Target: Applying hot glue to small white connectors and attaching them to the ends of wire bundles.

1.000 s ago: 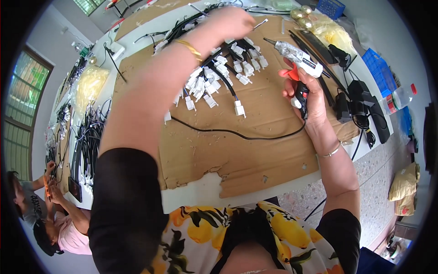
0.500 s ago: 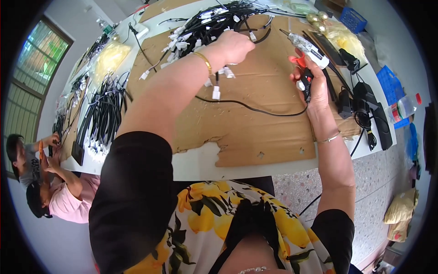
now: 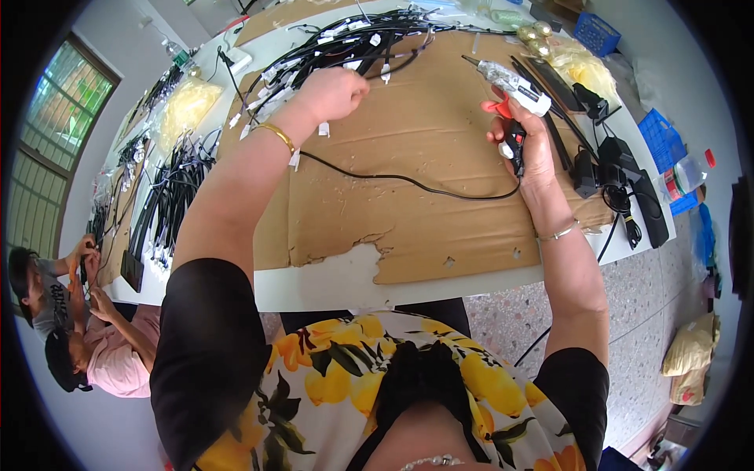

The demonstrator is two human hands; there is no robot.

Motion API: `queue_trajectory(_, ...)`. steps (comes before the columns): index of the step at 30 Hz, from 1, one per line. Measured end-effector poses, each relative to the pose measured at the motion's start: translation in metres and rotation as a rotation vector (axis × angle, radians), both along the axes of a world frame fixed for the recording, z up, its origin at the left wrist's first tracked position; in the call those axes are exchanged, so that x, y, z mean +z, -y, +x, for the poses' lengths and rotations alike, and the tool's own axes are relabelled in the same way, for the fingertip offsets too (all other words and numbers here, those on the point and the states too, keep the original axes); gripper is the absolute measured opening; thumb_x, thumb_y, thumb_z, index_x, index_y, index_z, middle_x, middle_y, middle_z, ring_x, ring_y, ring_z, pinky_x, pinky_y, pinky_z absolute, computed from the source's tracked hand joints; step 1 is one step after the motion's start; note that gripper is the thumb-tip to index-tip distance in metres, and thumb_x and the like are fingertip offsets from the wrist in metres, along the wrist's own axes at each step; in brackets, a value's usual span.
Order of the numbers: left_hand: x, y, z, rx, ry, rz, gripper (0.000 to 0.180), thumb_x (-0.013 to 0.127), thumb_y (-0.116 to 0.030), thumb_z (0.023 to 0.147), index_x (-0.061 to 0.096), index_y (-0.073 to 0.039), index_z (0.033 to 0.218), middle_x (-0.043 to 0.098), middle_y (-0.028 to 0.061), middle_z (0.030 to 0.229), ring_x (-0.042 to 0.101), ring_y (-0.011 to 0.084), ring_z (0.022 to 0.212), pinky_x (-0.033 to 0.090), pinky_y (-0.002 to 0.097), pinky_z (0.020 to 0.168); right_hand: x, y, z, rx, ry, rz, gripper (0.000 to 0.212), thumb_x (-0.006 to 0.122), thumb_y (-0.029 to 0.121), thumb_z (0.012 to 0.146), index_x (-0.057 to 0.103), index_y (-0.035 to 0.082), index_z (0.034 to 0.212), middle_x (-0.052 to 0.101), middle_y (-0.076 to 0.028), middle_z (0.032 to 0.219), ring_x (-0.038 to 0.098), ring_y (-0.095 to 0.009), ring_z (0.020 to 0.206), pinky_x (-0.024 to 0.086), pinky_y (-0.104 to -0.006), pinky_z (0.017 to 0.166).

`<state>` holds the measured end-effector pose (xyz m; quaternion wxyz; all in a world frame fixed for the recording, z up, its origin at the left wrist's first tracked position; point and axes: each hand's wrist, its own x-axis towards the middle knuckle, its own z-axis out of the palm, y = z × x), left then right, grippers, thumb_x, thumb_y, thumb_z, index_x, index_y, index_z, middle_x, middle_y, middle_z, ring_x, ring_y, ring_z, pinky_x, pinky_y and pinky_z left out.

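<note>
- Over the brown cardboard [image 3: 440, 141] on the white bench [image 3: 322, 282], a hot-glue gun [image 3: 517, 90] is held up at the right, its nozzle [image 3: 470, 60] pointing away and leftward.
- The gun looks light and rigid; the black handle [image 3: 514, 147] is the place to hold, well clear of the nozzle, which may be hot.
- Its thin black cord [image 3: 416, 185] curves left across the cardboard and could snag or tug.
- The right hand [image 3: 531, 149] is wrapped round the handle, fingers by the red trigger [image 3: 498, 107]; whether it is squeezed, I cannot tell.
- The left hand [image 3: 334, 93] is partly curled at the near edge of the heaped black cables [image 3: 369, 31]; whether it pinches 1 of them, I cannot tell.
- The cables look bendy but springy and apt to tangle; the white plug connectors [image 3: 386, 74], likely hard plastic, offer a firmer hold.
</note>
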<state>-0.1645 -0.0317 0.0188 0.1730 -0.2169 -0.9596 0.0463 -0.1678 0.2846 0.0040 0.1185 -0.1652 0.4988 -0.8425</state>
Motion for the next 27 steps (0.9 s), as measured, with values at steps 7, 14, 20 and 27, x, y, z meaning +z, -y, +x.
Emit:
queue_trajectory(7,0.074,-0.016,0.019,0.179,0.212,1.130,0.034,0.035,-0.005,0.082,0.054,-0.008,0.110,0.064,0.0072,0.090,0.055,0.0083,0.062,0.045,0.0206,0.055,-0.005,0.002,-0.006,0.027,-0.008,0.012,0.041,0.051,0.024,0.084,0.048,-0.002,0.115,0.061,-0.012,0.089,0.045,-0.009,0.054,0.045,-0.0245,0.056)
queue_trajectory(14,0.061,0.022,0.026,0.279,0.183,1.313,0.030,0.042,-0.004,0.079,0.056,0.002,0.105,0.059,0.0083,0.068,0.049,0.0111,0.047,0.042,0.0228,0.043,-0.004,0.006,-0.005,0.042,-0.037,0.025,0.045,0.049,0.024,0.084,0.045,-0.004,0.119,0.060,-0.012,0.093,0.042,-0.009,0.055,0.041,-0.0237,0.056)
queue_trajectory(20,0.043,0.011,0.029,-0.131,0.208,1.911,0.009,0.047,-0.008,0.080,0.051,0.000,0.078,0.051,0.0053,0.061,0.048,0.0135,0.051,0.045,0.0250,0.054,-0.001,0.004,0.001,0.044,-0.046,0.047,0.044,0.048,0.024,0.084,0.045,-0.003,0.119,0.060,-0.010,0.092,0.041,-0.009,0.056,0.040,-0.0221,0.054)
queue_trajectory(27,0.014,-0.041,0.087,0.127,0.240,2.054,0.029,0.044,-0.002,0.085,0.048,0.001,0.114,0.061,0.0147,0.091,0.055,0.0144,0.059,0.046,0.0259,0.051,0.000,0.007,0.007,0.106,-0.106,0.066,0.046,0.049,0.026,0.084,0.044,-0.002,0.120,0.060,-0.009,0.093,0.042,-0.008,0.056,0.040,-0.0213,0.053)
